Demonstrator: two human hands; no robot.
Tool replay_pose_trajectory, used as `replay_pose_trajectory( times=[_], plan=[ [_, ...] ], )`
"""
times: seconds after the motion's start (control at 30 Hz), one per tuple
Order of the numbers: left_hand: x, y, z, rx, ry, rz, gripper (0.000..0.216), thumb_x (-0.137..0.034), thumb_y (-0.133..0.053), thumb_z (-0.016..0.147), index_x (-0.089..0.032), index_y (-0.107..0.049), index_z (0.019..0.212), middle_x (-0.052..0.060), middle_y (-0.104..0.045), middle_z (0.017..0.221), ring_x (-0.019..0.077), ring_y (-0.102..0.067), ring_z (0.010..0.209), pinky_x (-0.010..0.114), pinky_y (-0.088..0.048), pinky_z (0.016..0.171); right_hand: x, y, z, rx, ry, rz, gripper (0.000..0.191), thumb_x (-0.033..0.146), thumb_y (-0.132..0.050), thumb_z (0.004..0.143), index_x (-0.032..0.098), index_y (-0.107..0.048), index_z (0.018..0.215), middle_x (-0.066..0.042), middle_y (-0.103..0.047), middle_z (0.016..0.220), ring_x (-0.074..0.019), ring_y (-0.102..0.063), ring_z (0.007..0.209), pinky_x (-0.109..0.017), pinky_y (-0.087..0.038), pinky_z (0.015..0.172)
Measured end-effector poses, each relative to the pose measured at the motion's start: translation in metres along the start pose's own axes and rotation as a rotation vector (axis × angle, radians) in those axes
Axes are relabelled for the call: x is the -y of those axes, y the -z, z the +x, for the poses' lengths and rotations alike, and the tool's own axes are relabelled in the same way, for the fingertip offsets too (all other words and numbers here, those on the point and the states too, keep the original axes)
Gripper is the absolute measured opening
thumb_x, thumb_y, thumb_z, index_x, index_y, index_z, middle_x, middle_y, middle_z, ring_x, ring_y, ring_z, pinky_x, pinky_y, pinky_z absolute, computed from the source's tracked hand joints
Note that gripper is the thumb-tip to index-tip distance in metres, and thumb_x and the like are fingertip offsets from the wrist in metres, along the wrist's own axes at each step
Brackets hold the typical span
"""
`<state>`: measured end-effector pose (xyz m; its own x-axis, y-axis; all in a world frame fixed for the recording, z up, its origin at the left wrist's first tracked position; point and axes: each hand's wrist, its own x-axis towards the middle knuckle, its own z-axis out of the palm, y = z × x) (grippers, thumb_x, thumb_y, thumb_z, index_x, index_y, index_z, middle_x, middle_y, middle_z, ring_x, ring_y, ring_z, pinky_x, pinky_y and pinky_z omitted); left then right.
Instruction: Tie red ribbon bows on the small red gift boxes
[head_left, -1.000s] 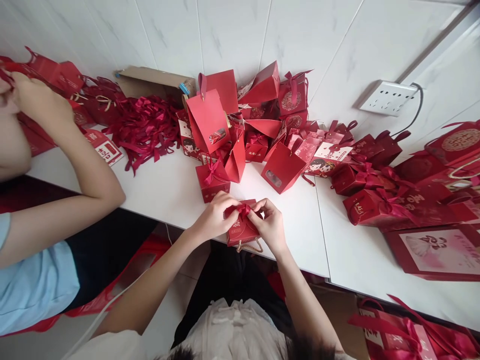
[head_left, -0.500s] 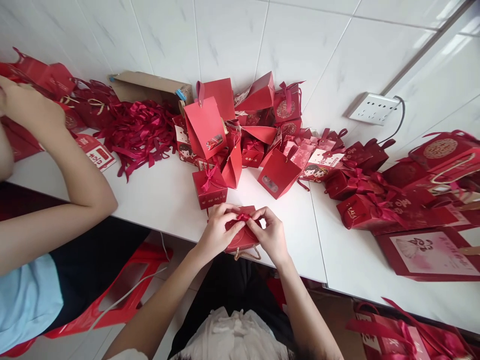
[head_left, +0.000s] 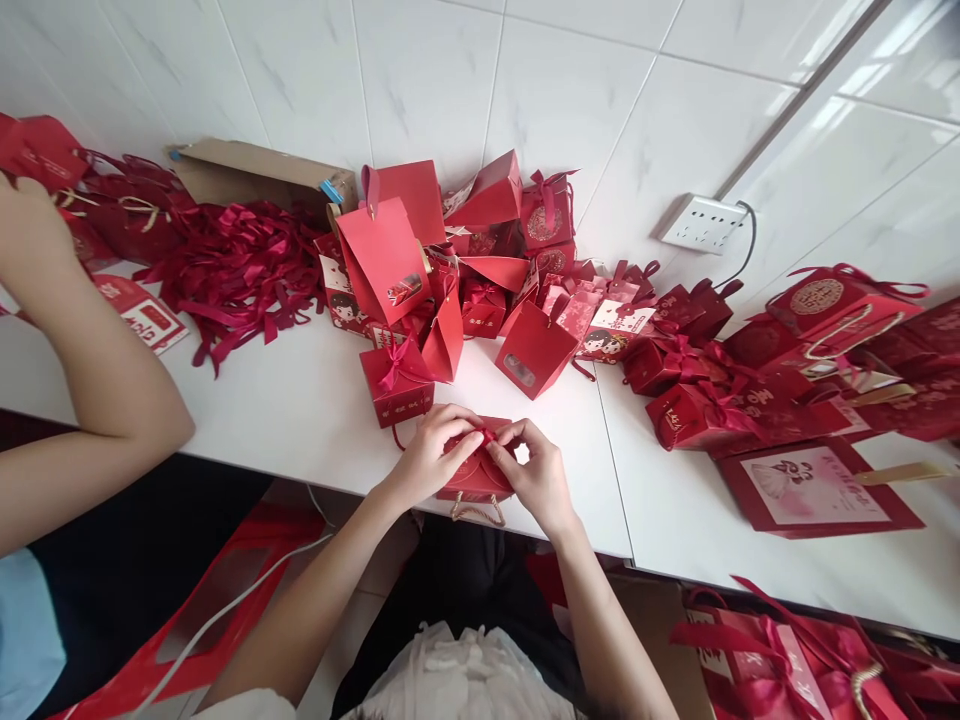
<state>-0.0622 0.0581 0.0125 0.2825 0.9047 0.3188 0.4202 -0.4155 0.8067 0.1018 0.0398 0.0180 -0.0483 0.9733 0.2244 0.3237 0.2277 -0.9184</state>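
Right at the near edge of the worktop (head_left: 300,400), lower centre of the frame: small red box (head_left: 474,482), cord handle dangling over the lip; bare white room to its left and right along that edge; just behind it, up and to the left, another red box with a bow (head_left: 396,385), close by, contact hard to tell; beyond that, a heap of red boxes (head_left: 450,270) piled back to the tiled wall. Left hand (head_left: 429,458) curled over the small box's left side, right hand (head_left: 538,478) over its right, both forearms rising from the bottom of the frame; fingers of both pressed together at the tips, pinching the red ribbon (head_left: 489,437) on top of the box. Far left, a co-worker's arm (head_left: 105,400) bent across the edge; tangled loose ribbons (head_left: 232,275) at upper left; wall socket (head_left: 697,222) at upper right; flat pink-faced box (head_left: 814,488) at right, past the seam in the worktop.
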Motion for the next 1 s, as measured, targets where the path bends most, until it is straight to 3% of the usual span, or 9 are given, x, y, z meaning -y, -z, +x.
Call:
replay_pose_trajectory(
  times=[0.17, 0.37, 0.63, 0.9, 1.0],
  plan=[
    [0.0002, -0.0028, -0.0056, -0.064, 0.034, 0.017, 0.017, -0.031, -0.053, 0.087, -0.019, -0.062, 0.080, 0.005, -0.068, 0.088, 0.0201, -0.061, 0.090, 0.036, -0.044, 0.087, -0.0009, -0.0012, -0.0010, -0.001, 0.007, -0.001, 0.012, 0.030, -0.059, 0.080, 0.021, -0.054, 0.073, -0.001, -0.063, 0.074, -0.0142, -0.056, 0.067, -0.028, -0.049, 0.066],
    [-0.0003, -0.0061, -0.0089, -0.119, 0.146, -0.127, 0.018, -0.034, -0.052, 0.086, -0.018, -0.059, 0.082, 0.006, -0.068, 0.087, 0.0191, -0.064, 0.083, 0.030, -0.049, 0.073, 0.0005, -0.0039, -0.0014, -0.012, -0.007, -0.021, 0.011, 0.028, -0.059, 0.080, 0.021, -0.054, 0.073, 0.000, -0.063, 0.075, -0.0142, -0.056, 0.067, -0.028, -0.048, 0.066],
    [-0.0049, -0.0097, -0.0054, -0.118, 0.217, -0.301, 0.021, -0.037, -0.050, 0.086, -0.018, -0.053, 0.077, 0.000, -0.062, 0.071, 0.0143, -0.061, 0.070, 0.025, -0.048, 0.065, 0.0003, -0.0039, -0.0013, -0.031, 0.032, -0.101, 0.007, 0.027, -0.057, 0.081, 0.021, -0.055, 0.076, -0.001, -0.063, 0.075, -0.0150, -0.057, 0.067, -0.028, -0.048, 0.067],
    [-0.0057, -0.0085, -0.0056, -0.090, 0.254, -0.334, 0.018, -0.036, -0.050, 0.085, -0.019, -0.053, 0.080, 0.001, -0.062, 0.074, 0.0152, -0.062, 0.075, 0.026, -0.048, 0.067, 0.0033, -0.0044, 0.0021, -0.016, 0.035, -0.106, 0.008, 0.027, -0.057, 0.080, 0.022, -0.057, 0.075, 0.000, -0.062, 0.072, -0.0143, -0.055, 0.063, -0.027, -0.048, 0.064],
    [-0.0069, -0.0093, -0.0052, -0.074, 0.235, -0.345, 0.019, -0.036, -0.059, 0.080, -0.019, -0.053, 0.085, 0.002, -0.065, 0.080, 0.0169, -0.064, 0.080, 0.028, -0.050, 0.073, 0.0042, -0.0038, 0.0029, -0.009, 0.032, -0.108, 0.007, 0.026, -0.057, 0.080, 0.022, -0.056, 0.074, 0.000, -0.061, 0.071, -0.0140, -0.055, 0.062, -0.027, -0.047, 0.062]
  ],
)
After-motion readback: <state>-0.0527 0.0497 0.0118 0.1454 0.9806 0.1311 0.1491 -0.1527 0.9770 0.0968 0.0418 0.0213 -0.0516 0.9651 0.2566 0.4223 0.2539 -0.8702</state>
